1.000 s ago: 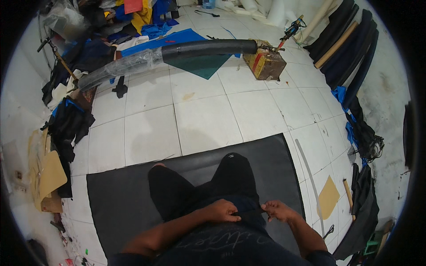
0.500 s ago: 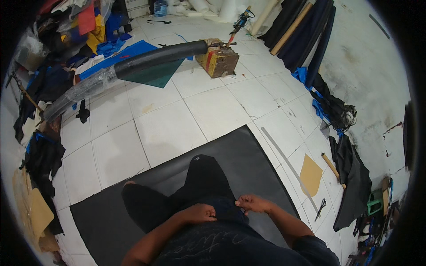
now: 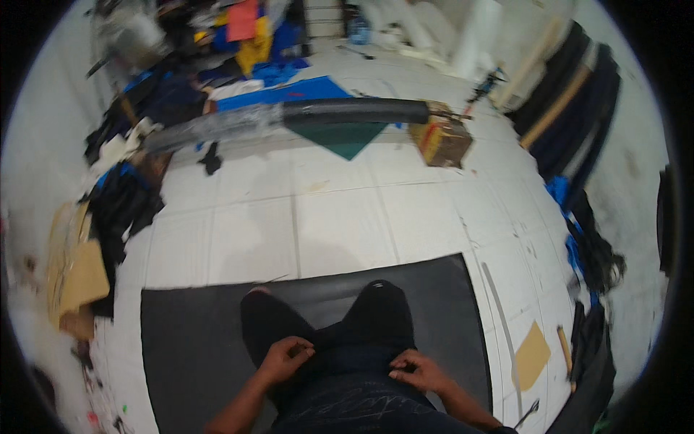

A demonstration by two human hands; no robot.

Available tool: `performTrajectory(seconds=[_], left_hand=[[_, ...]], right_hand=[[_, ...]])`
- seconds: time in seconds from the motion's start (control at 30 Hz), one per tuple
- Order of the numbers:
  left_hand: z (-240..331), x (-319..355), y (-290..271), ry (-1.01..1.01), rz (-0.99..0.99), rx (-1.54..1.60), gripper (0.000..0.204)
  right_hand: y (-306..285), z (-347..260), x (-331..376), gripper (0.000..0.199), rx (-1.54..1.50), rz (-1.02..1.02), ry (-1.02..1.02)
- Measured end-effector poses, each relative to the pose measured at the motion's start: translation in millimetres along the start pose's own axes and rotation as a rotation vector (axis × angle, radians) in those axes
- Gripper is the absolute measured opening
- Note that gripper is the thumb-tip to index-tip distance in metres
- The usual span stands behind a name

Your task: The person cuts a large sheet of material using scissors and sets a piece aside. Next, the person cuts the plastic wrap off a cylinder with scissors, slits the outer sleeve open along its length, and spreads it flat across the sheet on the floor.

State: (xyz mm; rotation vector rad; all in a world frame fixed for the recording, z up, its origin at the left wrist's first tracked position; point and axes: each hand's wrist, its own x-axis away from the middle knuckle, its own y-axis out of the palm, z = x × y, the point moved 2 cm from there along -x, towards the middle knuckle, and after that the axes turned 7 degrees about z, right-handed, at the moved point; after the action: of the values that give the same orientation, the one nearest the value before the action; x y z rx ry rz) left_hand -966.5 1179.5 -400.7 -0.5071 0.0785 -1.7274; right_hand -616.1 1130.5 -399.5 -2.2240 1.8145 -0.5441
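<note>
My left hand (image 3: 286, 357) hangs over my left thigh, its fingers loosely bent and parted with nothing seen in them. Over the other thigh, beside the dark shirt (image 3: 347, 394), is my right hand (image 3: 419, 372). Its thumb and fingers stand apart, and it too looks unloaded. I am kneeling or sitting on a large black sheet of material (image 3: 191, 347) spread over the floor. To the right of the sheet lie a long grey metal ruler (image 3: 500, 318), a tan pattern piece (image 3: 532, 356) and scissors (image 3: 530, 412), partly cut off by the lower edge.
A long black roll (image 3: 354, 111), partly plastic-wrapped, spans the floor ahead, its right end at a worn box (image 3: 442, 141). Fabric scraps (image 3: 126, 210) heap along the left wall. Dark rolls (image 3: 578, 108) lean at the right wall. A blue sheet (image 3: 289, 94) lies behind the long roll.
The view has turned left and up. My hands have drawn farther apart, away from the shirt's front, and their pinched fingers have loosened. The black sheet and tools lie as before.
</note>
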Motion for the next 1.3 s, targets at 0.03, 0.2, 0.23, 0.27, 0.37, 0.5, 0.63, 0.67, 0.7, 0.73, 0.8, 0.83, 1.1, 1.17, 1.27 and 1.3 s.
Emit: performTrajectory(seconds=[0.03,0.2,0.23,0.27,0.37,0.5,0.63,0.67,0.7,0.73,0.8,0.83,1.1,1.17,1.27,1.3], left_hand=[[-0.7,4.6,-7.0,-0.034,0.051,0.014,0.024],[-21.2,9.7,-33.4,0.218,0.584,-0.084,0.013],[-19.9,21.4,-43.1,0.314,0.713,-0.163,0.014],[-28.1,22.5,-53.1,0.274,0.790,-0.160,0.014],[-66.3,11.7,-71.2,0.312,0.930,-0.171,0.011],[-164.5,0.0,-83.9,-0.111,1.165,-0.008,0.019],[-306.1,53.3,-9.6,-0.716,0.965,-0.169,0.048],[-322.8,60.3,5.0,-0.812,0.775,-0.361,0.061],[-310.2,52.1,13.1,-0.799,0.753,-0.351,0.061],[-284.1,49.2,23.5,-0.934,0.715,-0.253,0.071],[-273.0,62.9,27.6,-1.100,0.698,-0.152,0.082],[-281.0,64.0,34.6,-1.088,0.599,-0.142,0.087],[-303.4,65.4,33.1,-0.829,0.877,-0.129,0.069],[-233.9,54.9,-11.3,-0.715,0.992,0.345,0.056],[-89.6,51.4,-62.5,-0.504,1.175,0.456,0.052],[-57.2,44.0,-71.8,-0.249,0.992,0.242,0.052]], right_hand=[[10.0,-6.6,-6.6,0.020,-0.003,-0.141,-0.126],[30.6,-3.5,-44.5,0.011,0.389,-0.330,-0.266],[31.3,-12.9,-46.6,0.012,0.404,-0.326,-0.252],[31.4,-14.0,-54.6,0.014,0.429,-0.329,-0.216],[37.7,-3.0,-70.6,0.024,0.477,-0.296,0.045],[34.8,24.5,-99.8,0.020,0.245,-0.209,0.209],[28.0,8.0,-119.2,0.018,0.225,-0.081,0.324],[18.6,17.6,-122.4,0.020,0.232,0.037,0.215],[1.1,32.6,-120.5,0.022,0.253,0.183,0.111],[-16.5,53.4,-114.9,0.022,0.269,0.203,0.124],[-38.6,85.7,-104.3,0.036,0.455,0.249,0.028],[-43.8,95.3,-99.8,0.036,0.460,0.237,0.027],[-37.0,78.5,-200.4,0.022,0.453,0.244,0.013],[-25.0,55.7,-238.8,0.023,0.434,0.186,-0.109],[18.6,43.2,-305.3,0.033,0.590,-0.115,-0.064],[31.3,42.3,-321.4,0.038,0.541,-0.199,-0.106]])
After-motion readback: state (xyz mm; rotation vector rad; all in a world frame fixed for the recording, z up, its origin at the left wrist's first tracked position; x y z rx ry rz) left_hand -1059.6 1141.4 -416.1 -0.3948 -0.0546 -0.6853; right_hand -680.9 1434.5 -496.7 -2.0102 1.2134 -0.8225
